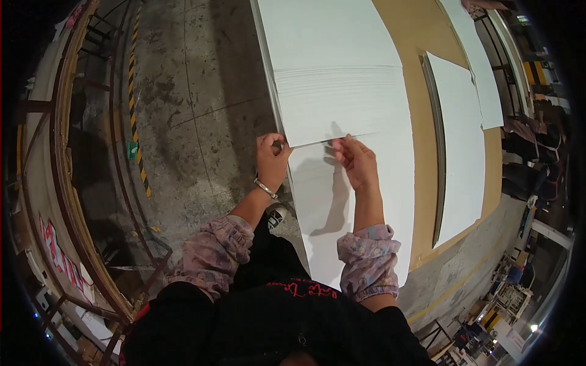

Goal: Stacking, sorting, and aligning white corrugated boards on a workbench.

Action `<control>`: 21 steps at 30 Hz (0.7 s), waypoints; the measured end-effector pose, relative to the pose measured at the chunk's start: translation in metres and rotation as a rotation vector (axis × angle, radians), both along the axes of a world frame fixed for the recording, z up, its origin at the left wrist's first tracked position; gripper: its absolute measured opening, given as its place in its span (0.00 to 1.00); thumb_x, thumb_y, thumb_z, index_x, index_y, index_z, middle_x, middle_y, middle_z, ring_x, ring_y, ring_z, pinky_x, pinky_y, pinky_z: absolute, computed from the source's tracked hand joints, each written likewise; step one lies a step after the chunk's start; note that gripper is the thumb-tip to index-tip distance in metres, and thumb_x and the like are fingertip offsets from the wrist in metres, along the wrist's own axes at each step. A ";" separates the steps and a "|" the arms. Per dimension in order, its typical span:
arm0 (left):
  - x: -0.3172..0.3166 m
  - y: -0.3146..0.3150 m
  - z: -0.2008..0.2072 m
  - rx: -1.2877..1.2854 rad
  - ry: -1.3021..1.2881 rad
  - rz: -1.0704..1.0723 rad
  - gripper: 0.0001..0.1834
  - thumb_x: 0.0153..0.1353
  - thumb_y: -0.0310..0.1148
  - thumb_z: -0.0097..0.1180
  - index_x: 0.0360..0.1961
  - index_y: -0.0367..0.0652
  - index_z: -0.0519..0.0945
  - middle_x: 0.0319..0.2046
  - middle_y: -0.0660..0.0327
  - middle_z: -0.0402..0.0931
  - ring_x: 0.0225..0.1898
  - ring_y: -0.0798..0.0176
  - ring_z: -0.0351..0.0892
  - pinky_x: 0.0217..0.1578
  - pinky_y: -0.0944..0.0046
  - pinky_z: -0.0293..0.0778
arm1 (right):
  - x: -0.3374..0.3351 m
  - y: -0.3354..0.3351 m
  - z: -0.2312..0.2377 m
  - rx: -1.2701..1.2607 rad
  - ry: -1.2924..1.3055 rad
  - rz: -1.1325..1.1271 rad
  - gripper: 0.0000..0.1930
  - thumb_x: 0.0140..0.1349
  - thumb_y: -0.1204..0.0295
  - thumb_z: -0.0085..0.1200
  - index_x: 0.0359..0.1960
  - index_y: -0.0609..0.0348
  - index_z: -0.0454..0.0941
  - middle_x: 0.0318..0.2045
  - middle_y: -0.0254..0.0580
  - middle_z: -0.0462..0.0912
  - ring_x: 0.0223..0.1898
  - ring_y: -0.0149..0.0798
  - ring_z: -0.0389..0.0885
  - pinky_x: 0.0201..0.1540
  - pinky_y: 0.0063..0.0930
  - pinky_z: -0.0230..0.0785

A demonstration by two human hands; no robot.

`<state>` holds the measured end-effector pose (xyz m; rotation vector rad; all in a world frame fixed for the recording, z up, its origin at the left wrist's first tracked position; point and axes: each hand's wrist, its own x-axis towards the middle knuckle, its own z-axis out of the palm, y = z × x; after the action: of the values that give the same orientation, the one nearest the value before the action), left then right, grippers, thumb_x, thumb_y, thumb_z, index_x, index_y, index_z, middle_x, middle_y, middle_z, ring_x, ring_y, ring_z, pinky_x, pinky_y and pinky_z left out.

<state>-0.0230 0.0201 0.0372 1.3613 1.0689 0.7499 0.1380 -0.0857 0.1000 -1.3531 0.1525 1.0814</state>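
Note:
A tall stack of white sheets (378, 183) lies in front of me, its upper layers fanned into a band of stepped edges (342, 85). My left hand (273, 160) is at the left side of the stack, thumb and fingers pinching the near left corner of a white sheet (305, 125). Farther right along that same edge, my right hand (359, 163) has its fingertips closed at the sheet's lifted edge. A thin dark gap shows under the edge between both hands. Shadows of my right hand and arm fall on the white surface below.
Brown board (421, 36) lies under the sheets and extends right, carrying a second white stack (461, 152) with a dark side. Another white sheet (479, 61) lies beyond it. At left are concrete floor (195, 79), striped tape (132, 91) and a metal frame (116, 152). A person (537, 146) is at far right.

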 end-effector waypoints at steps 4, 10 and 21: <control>-0.005 -0.001 0.005 0.008 -0.014 -0.047 0.10 0.51 0.24 0.61 0.35 0.39 0.74 0.41 0.61 0.62 0.22 0.75 0.65 0.25 0.74 0.67 | 0.003 0.001 -0.002 -0.110 -0.150 -0.091 0.09 0.58 0.71 0.58 0.32 0.65 0.75 0.28 0.43 0.83 0.23 0.25 0.77 0.22 0.14 0.68; -0.009 -0.001 0.010 -0.080 -0.150 -0.095 0.10 0.53 0.29 0.62 0.35 0.37 0.77 0.41 0.61 0.61 0.26 0.75 0.65 0.26 0.73 0.68 | 0.002 0.008 -0.002 -0.238 -0.260 -0.070 0.07 0.54 0.73 0.61 0.26 0.58 0.74 0.23 0.38 0.82 0.16 0.20 0.69 0.18 0.11 0.59; 0.006 -0.007 0.006 0.046 0.048 0.157 0.09 0.52 0.29 0.63 0.25 0.35 0.76 0.40 0.61 0.64 0.26 0.73 0.66 0.26 0.72 0.68 | -0.003 0.013 -0.002 -0.232 -0.299 -0.093 0.07 0.54 0.74 0.60 0.28 0.63 0.73 0.22 0.42 0.81 0.19 0.25 0.75 0.20 0.15 0.67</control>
<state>-0.0174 0.0129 0.0431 1.3506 1.2134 0.8650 0.1348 -0.0726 0.0977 -1.6829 0.1211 0.7901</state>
